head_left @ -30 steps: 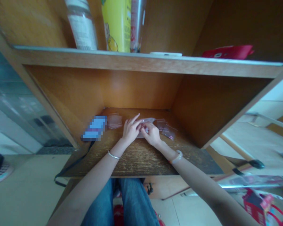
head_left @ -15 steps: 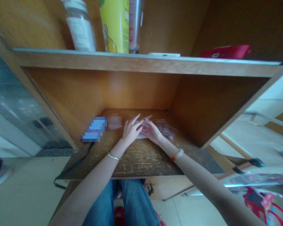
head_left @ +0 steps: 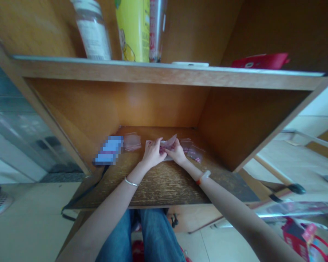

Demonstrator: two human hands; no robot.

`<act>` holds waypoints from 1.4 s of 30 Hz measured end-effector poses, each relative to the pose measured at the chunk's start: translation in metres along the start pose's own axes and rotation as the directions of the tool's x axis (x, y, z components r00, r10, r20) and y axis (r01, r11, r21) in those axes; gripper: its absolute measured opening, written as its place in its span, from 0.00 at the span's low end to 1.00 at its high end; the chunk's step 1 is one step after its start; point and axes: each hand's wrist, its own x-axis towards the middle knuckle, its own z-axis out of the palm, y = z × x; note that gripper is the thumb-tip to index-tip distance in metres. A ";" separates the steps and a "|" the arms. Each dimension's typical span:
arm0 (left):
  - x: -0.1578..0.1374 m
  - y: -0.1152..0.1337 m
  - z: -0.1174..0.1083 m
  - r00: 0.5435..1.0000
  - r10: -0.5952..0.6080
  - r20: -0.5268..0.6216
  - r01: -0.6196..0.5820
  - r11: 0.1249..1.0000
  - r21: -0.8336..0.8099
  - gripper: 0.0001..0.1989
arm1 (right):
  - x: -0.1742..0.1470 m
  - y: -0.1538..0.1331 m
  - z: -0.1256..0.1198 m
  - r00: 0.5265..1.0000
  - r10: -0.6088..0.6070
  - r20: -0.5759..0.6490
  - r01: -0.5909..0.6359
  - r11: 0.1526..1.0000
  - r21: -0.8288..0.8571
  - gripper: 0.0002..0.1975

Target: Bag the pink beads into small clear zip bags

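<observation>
Over the worn wooden desk (head_left: 153,185), my two hands nearly meet. My right hand (head_left: 178,153) is closed on a small clear plastic bag (head_left: 172,140), one corner of which points up and to the right. My left hand (head_left: 152,154), with a silver bangle at its wrist, has its fingers curled at the bag's left side; what they pinch is too small to make out. Under both hands lies something pale and flat (head_left: 168,158), mostly covered. Right of my right hand are small clear bags with pinkish bits inside (head_left: 195,153). A stack of flat clear bags (head_left: 132,142) lies to the left.
A phone (head_left: 109,150) with a dark strap lies at the desk's left. The shelf (head_left: 164,74) above carries a white-capped bottle (head_left: 94,36), a yellow container (head_left: 133,32), a silver can (head_left: 156,32), a flat white item (head_left: 190,64) and a red pouch (head_left: 262,61). Wooden side walls enclose the space.
My left hand's fingers have come down and curled in. My right hand has shifted slightly, and the bag in it now shows more plainly. More of the pale thing underneath is visible.
</observation>
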 end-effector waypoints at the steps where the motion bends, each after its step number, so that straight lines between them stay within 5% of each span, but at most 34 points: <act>1: 0.000 -0.001 0.002 0.999 0.005 0.041 -0.005 1.000 0.004 0.28 | 0.000 0.002 0.000 1.000 -0.014 0.021 0.015 0.999 -0.049 0.30; 5: -0.002 -0.003 0.007 0.984 -0.041 0.171 0.041 0.999 0.000 0.23 | -0.002 0.004 -0.001 0.994 -0.075 0.081 0.087 0.985 -0.147 0.34; 10: 0.000 -0.003 0.007 0.982 -0.044 0.186 0.049 0.999 -0.023 0.17 | -0.002 0.003 -0.001 0.992 -0.081 0.093 0.098 0.976 -0.196 0.37; 17: 0.005 -0.007 0.010 0.996 -0.087 0.034 0.090 0.990 -0.112 0.11 | -0.002 -0.007 0.001 0.995 -0.097 0.022 0.099 0.993 -0.064 0.32; 26: 0.009 -0.017 0.020 0.967 -0.239 -0.085 0.163 0.843 -0.513 0.10 | 0.006 -0.002 -0.008 1.000 -0.024 0.020 0.024 1.000 0.002 0.16; 34: 0.008 -0.026 0.022 0.906 -0.395 -0.154 0.276 0.826 -0.492 0.05 | 0.007 -0.003 -0.010 0.995 -0.081 -0.063 0.078 0.996 -0.047 0.14; 42: 0.009 -0.027 0.022 0.912 -0.377 -0.161 0.231 0.797 -0.558 0.07 | 0.006 -0.006 -0.012 0.988 -0.150 -0.023 0.143 0.973 -0.178 0.11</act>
